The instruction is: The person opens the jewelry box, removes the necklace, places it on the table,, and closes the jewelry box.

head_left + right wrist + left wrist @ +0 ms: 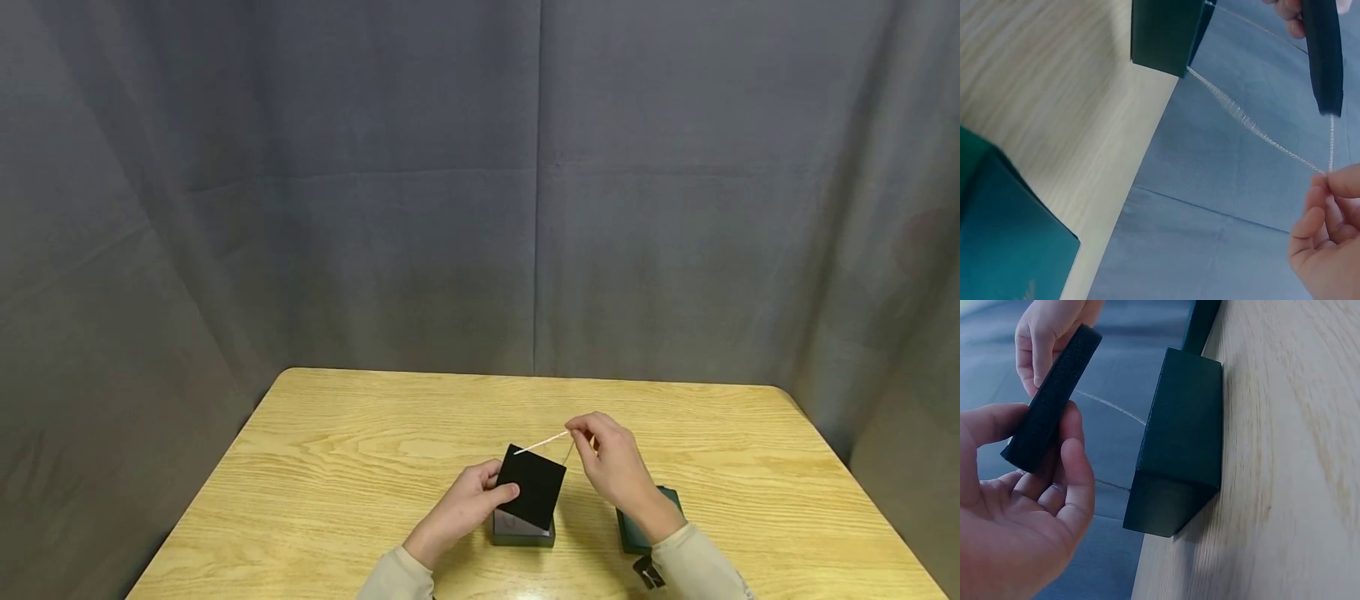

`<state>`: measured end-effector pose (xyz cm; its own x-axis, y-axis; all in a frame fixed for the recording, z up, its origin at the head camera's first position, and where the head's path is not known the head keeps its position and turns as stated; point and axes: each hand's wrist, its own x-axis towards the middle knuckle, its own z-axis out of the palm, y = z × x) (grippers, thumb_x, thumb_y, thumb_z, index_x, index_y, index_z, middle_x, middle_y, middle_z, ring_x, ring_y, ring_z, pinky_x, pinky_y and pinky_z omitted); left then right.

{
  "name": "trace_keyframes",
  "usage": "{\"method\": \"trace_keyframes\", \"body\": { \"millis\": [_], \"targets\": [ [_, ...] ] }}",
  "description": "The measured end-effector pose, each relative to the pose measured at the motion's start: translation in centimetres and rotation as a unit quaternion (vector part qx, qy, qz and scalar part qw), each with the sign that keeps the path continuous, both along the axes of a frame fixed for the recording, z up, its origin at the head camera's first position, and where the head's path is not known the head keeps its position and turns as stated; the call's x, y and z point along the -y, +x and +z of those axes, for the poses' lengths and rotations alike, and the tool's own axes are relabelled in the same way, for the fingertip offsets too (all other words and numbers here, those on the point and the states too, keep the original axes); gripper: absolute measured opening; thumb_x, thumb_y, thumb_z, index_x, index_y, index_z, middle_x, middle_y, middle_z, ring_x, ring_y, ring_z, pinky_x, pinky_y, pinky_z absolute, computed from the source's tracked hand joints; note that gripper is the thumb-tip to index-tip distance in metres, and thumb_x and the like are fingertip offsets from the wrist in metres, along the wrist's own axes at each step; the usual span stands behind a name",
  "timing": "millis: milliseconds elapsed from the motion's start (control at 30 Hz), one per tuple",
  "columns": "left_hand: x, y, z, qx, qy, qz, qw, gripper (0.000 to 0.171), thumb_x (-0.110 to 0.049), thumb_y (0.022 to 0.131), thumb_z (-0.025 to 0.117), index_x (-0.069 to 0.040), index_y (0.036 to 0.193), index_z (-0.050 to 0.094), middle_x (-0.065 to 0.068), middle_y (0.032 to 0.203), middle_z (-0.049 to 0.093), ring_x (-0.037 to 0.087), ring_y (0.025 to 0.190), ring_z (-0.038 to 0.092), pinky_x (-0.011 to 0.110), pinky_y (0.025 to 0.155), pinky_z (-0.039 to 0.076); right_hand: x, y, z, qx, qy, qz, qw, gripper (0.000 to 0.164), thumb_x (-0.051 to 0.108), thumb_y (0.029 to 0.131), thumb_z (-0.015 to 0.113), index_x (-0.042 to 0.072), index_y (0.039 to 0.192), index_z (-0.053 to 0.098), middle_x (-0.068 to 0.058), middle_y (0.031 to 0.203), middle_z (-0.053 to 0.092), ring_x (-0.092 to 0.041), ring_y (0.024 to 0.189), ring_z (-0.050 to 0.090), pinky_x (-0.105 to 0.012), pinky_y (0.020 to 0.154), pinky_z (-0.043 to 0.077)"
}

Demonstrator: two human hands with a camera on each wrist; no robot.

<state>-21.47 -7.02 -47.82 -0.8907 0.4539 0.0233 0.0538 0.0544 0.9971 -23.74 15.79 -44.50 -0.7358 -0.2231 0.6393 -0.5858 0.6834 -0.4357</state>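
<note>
Ops: Where's the part sitting?

Me: The thin, silvery, metal-looking chain is hanging in the air between my hands. One stretch is running from my right hand to the flat, square, black foam pad, meeting it near the upper corner. Other strands are reaching toward the dark green, straight-sided open box.

Ops: Hands?

Me: Apart from each other. Right is pinching the chain between thumb and fingertips. My left hand is gripping the pad by one side, thumb on the top face, fingers underneath. Pad is tilting above the box, not touching it.

Ops: Which step?

Me: I'm reading it as working the chain at the pad; fitting or freeing, can't tell. Next move is probably calling for a steady pad and gentle guiding on the right, so the strands aren't snagging on the foam.

Ops: Anything in the way?

Me: Pad is masking much of the box's inside. Strands are disappearing at the box edge, so can't tell where they're ending. A teal-green, box-shaped piece, maybe the lid, is lying on the pale wood-grain table to the right, partly under my right forearm. Grey-blue fabric curtain is hanging behind, blocking nothing.
</note>
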Motion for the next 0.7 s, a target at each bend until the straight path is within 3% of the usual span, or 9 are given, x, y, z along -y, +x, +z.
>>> {"method": "trace_keyframes", "body": {
  "millis": [233,700],
  "targets": [
    [0.0,0.2,0.3,0.002,-0.002,0.009,1.0000,0.027,-0.007,0.095,0.054,0.005,0.118,0.057,0.015,0.103,0.068,0.017,0.085,0.066,0.045,0.079,0.050,-0.4,-0.1,0.7,0.005,-0.006,-0.007,1.000,0.015,-0.004,0.086,0.065,0.009,0.092,0.068,0.006,0.078,0.056,-0.006,0.066,0.047,-0.025,0.058,0.044],
    [0.1,0.2,0.2,-0.005,-0.010,0.012,0.9999,0.026,-0.007,0.094,0.054,0.005,0.117,0.058,0.013,0.099,0.068,0.013,0.082,0.065,0.037,0.074,0.051,-1.2,-0.6,0.7,-0.012,-0.014,-0.018,1.000,0.014,-0.005,0.085,0.066,0.007,0.092,0.068,0.005,0.078,0.059,-0.007,0.065,0.048,-0.025,0.057,0.044]
  ]
}}
